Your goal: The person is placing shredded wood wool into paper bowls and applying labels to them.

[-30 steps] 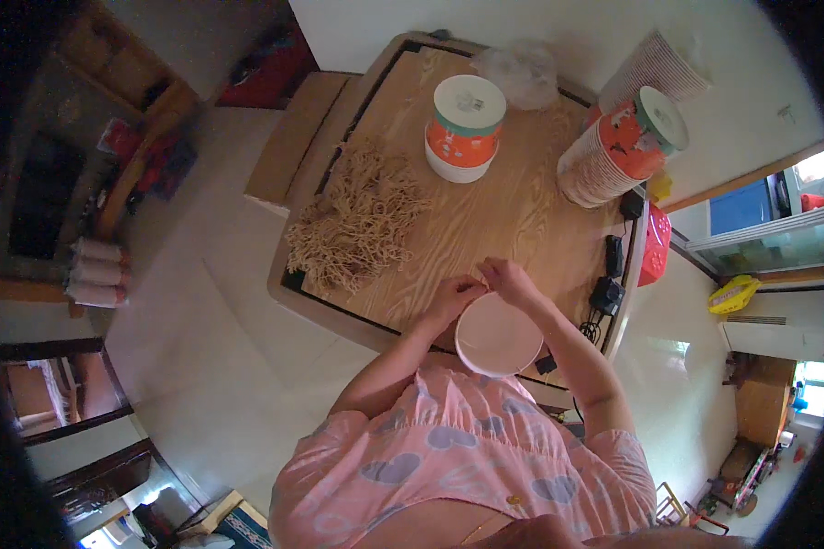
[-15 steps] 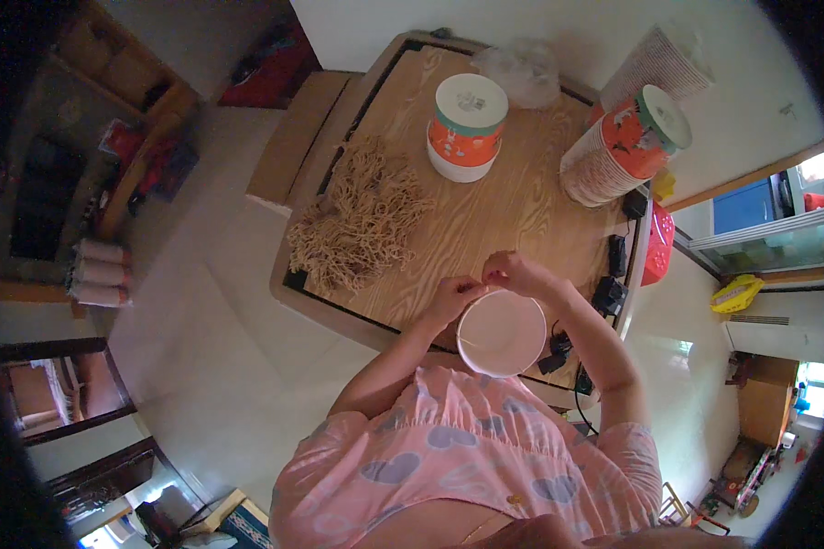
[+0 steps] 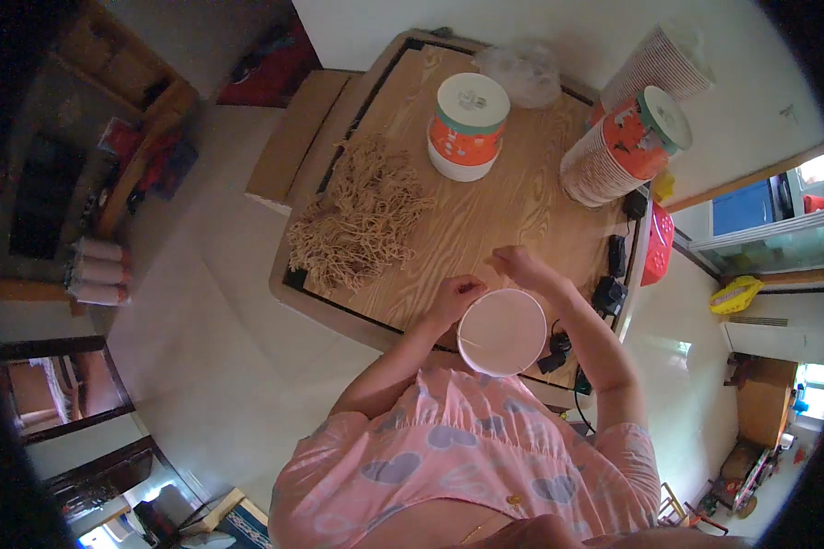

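Close to my body is a white-lined paper bucket (image 3: 504, 331), its open mouth facing up. A short piece of string (image 3: 471, 343) shows against its inner wall. My left hand (image 3: 459, 296) is closed at the upper left of the rim, with its fingertips bunched. My right hand (image 3: 524, 269) is just above the far rim, its fingers curled together; what it pinches, if anything, is too small to make out. Beyond my hands, a tangled heap of tan cords (image 3: 362, 220) lies on the left of the wooden table (image 3: 513, 201).
A short stack of orange and white paper buckets (image 3: 467, 128) stands upside down at the table's far side. A taller bucket stack (image 3: 623, 146) is at the right, near a clear plastic bag (image 3: 522, 73). Black power adapters (image 3: 610, 295) line the right edge, beside a red stool (image 3: 657, 242).
My right hand has drawn away from my left hand, and a gap now shows between them at the rim. The left hand and the bucket have hardly moved.
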`<state>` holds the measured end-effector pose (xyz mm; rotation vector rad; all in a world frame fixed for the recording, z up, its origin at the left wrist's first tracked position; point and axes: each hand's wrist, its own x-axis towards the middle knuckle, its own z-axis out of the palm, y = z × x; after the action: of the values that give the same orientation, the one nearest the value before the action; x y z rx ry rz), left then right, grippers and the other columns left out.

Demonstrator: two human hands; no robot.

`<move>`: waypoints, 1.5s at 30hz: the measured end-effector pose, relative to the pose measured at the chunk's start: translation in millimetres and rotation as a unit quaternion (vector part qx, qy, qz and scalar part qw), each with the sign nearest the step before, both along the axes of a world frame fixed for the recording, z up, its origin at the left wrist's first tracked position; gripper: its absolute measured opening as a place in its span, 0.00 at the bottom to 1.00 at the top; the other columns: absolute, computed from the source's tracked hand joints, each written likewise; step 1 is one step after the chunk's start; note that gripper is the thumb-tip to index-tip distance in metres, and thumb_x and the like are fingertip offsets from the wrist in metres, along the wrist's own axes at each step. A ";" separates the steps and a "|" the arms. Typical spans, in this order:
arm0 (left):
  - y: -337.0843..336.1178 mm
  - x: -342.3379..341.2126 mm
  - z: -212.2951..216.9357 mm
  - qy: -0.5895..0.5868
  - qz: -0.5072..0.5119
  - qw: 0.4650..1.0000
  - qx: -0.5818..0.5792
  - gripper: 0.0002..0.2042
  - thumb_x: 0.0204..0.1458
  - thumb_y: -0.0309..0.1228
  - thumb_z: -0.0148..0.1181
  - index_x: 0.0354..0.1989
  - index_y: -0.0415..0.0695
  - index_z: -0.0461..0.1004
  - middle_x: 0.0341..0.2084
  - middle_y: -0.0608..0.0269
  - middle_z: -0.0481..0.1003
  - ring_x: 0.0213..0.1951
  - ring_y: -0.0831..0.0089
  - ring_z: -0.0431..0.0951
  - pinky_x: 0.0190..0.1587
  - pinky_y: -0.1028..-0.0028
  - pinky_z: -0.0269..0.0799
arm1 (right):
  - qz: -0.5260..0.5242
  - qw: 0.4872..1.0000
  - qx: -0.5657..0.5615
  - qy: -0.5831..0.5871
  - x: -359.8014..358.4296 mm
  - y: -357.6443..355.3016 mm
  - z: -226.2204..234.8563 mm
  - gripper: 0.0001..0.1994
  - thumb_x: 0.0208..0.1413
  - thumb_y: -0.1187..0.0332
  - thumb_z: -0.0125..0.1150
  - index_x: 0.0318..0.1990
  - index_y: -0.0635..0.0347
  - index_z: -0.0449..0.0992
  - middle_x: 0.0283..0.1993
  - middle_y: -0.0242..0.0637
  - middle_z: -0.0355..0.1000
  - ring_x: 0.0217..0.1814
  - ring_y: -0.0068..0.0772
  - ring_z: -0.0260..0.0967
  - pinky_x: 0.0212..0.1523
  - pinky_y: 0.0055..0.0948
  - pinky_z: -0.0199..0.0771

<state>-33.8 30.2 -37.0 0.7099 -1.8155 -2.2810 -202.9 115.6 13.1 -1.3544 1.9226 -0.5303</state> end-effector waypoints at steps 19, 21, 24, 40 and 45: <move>2.1 4.4 -4.1 -0.013 0.004 1.000 0.015 0.08 0.47 0.31 0.60 0.29 0.39 0.76 0.24 0.65 0.75 0.29 0.80 0.73 0.34 0.79 0.69 | 0.053 0.990 -0.113 -0.070 1.3 -1.7 25.4 0.06 0.44 0.75 0.59 0.32 0.62 0.74 0.29 0.38 0.71 0.32 0.32 0.70 0.34 0.27 0.69; 1.5 4.5 -1.0 -0.021 -0.006 1.000 0.022 0.08 0.48 0.32 0.59 0.29 0.39 0.76 0.25 0.66 0.75 0.30 0.80 0.73 0.35 0.79 0.68 | 0.061 0.990 -0.093 -0.089 5.0 -2.0 27.0 0.05 0.44 0.75 0.59 0.31 0.63 0.74 0.28 0.39 0.71 0.32 0.33 0.70 0.33 0.28 0.70; 1.4 3.3 0.8 0.000 0.003 1.000 0.009 0.08 0.47 0.32 0.60 0.30 0.39 0.76 0.25 0.66 0.75 0.31 0.80 0.73 0.35 0.79 0.68 | 0.095 0.987 -0.090 -0.088 1.9 -2.3 21.0 0.05 0.44 0.75 0.59 0.30 0.63 0.74 0.28 0.40 0.71 0.32 0.34 0.70 0.32 0.28 0.70; 2.3 3.5 -14.6 -0.027 -0.003 0.999 -0.039 0.07 0.48 0.30 0.59 0.29 0.39 0.75 0.21 0.67 0.74 0.25 0.82 0.70 0.29 0.80 0.67 | 0.001 0.997 -0.065 0.039 20.5 3.5 -2.2 0.11 0.55 0.64 0.51 0.29 0.65 0.66 0.25 0.51 0.64 0.29 0.52 0.64 0.29 0.38 0.64; 1.1 6.4 -18.5 0.009 0.012 1.000 -0.022 0.07 0.48 0.31 0.59 0.28 0.39 0.75 0.21 0.67 0.74 0.25 0.82 0.70 0.29 0.80 0.66 | -0.053 0.996 -0.067 -0.019 30.7 6.3 -1.7 0.09 0.54 0.66 0.50 0.30 0.65 0.64 0.25 0.50 0.64 0.29 0.51 0.64 0.29 0.38 0.63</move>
<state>-27.4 31.4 -55.5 0.6979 -1.8318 -2.2178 -172.2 121.9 11.4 -1.3206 1.9649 -0.7420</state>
